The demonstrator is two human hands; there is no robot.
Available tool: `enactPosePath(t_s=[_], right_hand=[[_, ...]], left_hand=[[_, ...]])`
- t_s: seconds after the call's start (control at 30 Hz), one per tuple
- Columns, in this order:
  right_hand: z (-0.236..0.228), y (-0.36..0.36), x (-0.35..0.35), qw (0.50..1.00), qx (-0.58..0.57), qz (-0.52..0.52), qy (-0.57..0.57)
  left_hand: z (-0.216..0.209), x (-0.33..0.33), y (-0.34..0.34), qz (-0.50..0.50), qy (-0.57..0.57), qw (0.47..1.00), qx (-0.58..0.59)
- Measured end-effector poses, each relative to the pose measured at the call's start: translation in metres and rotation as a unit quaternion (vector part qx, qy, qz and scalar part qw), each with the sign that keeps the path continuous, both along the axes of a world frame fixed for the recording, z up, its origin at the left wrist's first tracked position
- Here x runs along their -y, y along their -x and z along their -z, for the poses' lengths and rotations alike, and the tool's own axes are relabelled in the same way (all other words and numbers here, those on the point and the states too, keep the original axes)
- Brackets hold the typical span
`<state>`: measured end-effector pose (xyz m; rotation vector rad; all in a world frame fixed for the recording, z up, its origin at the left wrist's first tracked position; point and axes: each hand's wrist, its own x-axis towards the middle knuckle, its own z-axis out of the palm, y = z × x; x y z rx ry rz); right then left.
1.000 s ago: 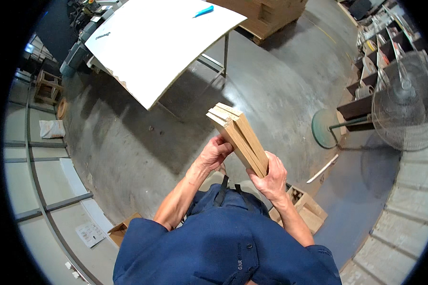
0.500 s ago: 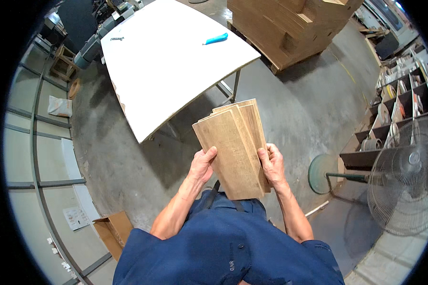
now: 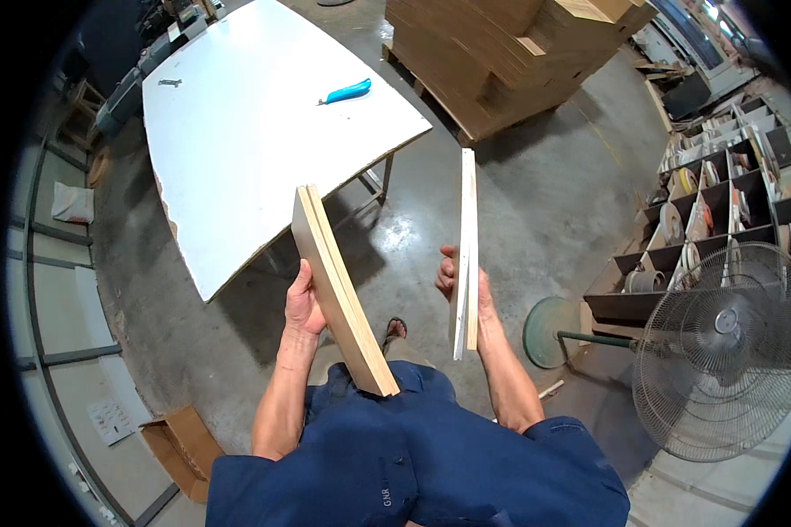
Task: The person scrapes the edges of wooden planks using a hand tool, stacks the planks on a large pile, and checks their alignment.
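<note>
My left hand [image 3: 302, 306] is closed on a small stack of wooden boards [image 3: 341, 294], tilted so that their pale layered edges show. In my right hand [image 3: 486, 303] is another pair of boards [image 3: 464, 255], held nearly upright on edge, with a white edge strip on them. The two lots are apart, with a gap of floor between them. Part of each hand's fingers is hidden behind the boards. Beyond my left hand stands a white-topped table [image 3: 246, 132] with a blue utility knife [image 3: 349, 90] and a small metal tool [image 3: 170, 83] on it.
Brown stacked boxes or panels [image 3: 492, 66] stand on a pallet beyond the table. To the right are a pedestal fan [image 3: 725, 351] and a dark rack [image 3: 620, 307] holding rolls of edging. An open cardboard box [image 3: 189, 448] lies on the floor at lower left.
The single fanned stack held between both hands has been split in two. My hands have moved apart, each with some boards, now turned on edge. The view has shifted.
</note>
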<state>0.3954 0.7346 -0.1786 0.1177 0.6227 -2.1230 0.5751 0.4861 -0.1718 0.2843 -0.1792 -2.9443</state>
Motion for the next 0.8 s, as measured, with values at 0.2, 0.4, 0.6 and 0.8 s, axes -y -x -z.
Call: enactPosePath(t_s=[0.2, 0.4, 0.6, 0.8], right_hand=[[-0.025, -0.028, 0.044, 0.998, -0.037, -0.023, -0.043], [-0.040, -0.051, 0.104, 0.997, -0.003, -0.062, -0.047], [-0.024, -0.055, 0.152, 0.988, -0.082, -0.127, -0.028], [-0.034, -0.079, 0.207, 0.975, -0.174, -0.082, -0.111]], left_hand=[[-0.017, -0.005, 0.039, 0.053, 0.007, 0.998, 0.017], [-0.026, 0.015, 0.055, 0.060, 0.041, 0.997, 0.009], [-0.028, 0.054, 0.045, 0.056, 0.096, 0.991, 0.068], [-0.033, 0.084, 0.025, 0.011, 0.037, 0.999, 0.034]])
